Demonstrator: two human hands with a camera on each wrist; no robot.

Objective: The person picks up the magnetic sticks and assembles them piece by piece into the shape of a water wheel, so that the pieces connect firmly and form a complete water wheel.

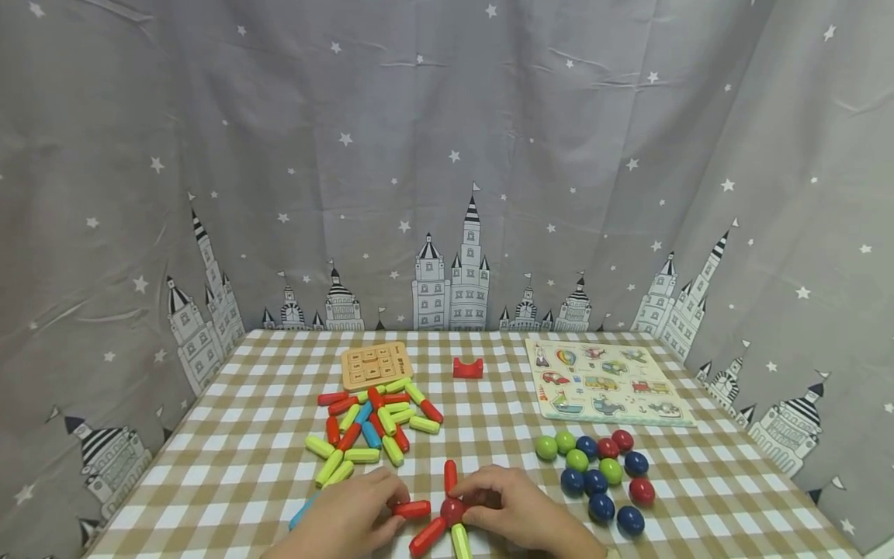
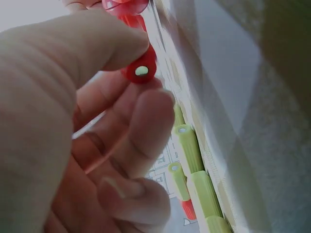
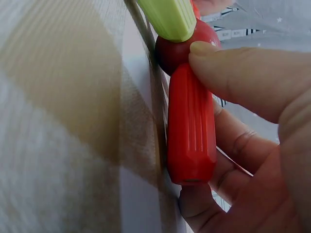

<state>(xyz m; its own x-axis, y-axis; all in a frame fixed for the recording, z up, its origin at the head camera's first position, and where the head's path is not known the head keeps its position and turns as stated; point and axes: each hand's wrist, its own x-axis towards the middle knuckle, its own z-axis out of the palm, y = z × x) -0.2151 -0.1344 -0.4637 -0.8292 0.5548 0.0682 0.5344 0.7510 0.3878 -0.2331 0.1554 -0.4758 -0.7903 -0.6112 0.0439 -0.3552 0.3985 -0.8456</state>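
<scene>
Pinching a red rod (image 1: 414,509) in the left hand (image 1: 359,512), with the inner end just beside a red ball (image 1: 452,511) on the checked surface (image 1: 230,466); grasping that ball in the right hand (image 1: 517,506). Likeliest trouble: turning the ball through an off-centre push, and so shaking loose the upper red rod (image 1: 450,475) or the yellow-green rod (image 1: 461,543). Possible too: bumping the lower-left red rod (image 1: 427,537) for want of room, or, with ends perhaps magnetic, snapping together askew under too light a hold
</scene>
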